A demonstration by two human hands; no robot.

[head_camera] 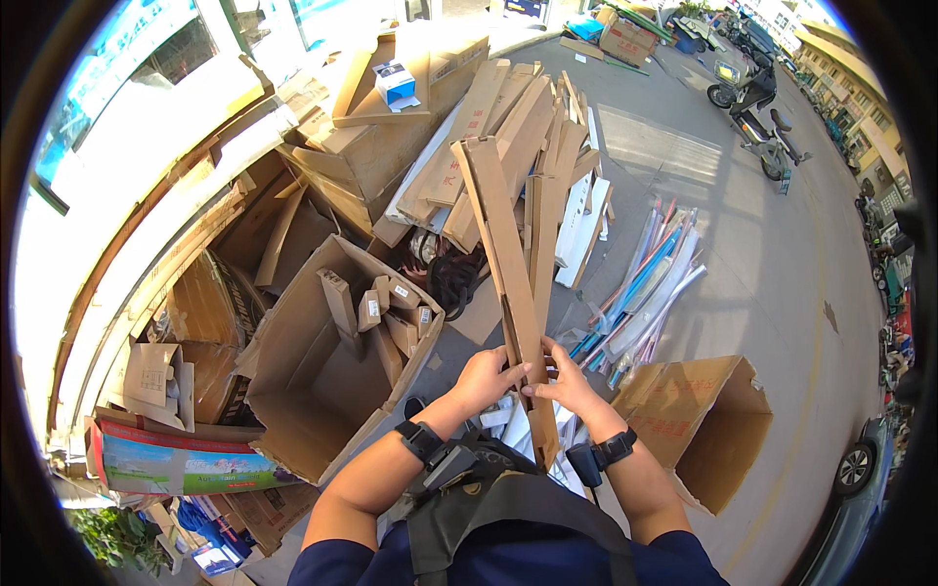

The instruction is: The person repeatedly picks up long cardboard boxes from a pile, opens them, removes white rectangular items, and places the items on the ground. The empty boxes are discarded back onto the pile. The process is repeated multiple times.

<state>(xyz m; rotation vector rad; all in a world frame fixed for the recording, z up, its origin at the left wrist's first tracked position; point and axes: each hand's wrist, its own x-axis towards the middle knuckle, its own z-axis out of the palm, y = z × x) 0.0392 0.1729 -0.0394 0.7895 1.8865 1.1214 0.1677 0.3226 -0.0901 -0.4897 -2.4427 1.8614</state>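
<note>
A long, narrow cardboard box [506, 242] stands upright and slightly tilted in front of me, with an open slit along its left side. On its left edge my left hand [487, 381] grips it, the thumb lying across the front. My right hand [568, 381] holds its right edge at about the same height. Behind its upper part lies a pile of long flat cardboard boxes [469, 139]. To the left is a large open cardboard box [293, 366] with several small narrow boxes [337, 297] standing in it.
Plastic-sleeved rods or tubes [652, 286] lie on the pavement at right. Nearer is an empty open carton [659, 417]. More cartons [388, 154] are stacked at upper left. An electric scooter [755, 124] stands farther off, and a car [854, 498] is at lower right.
</note>
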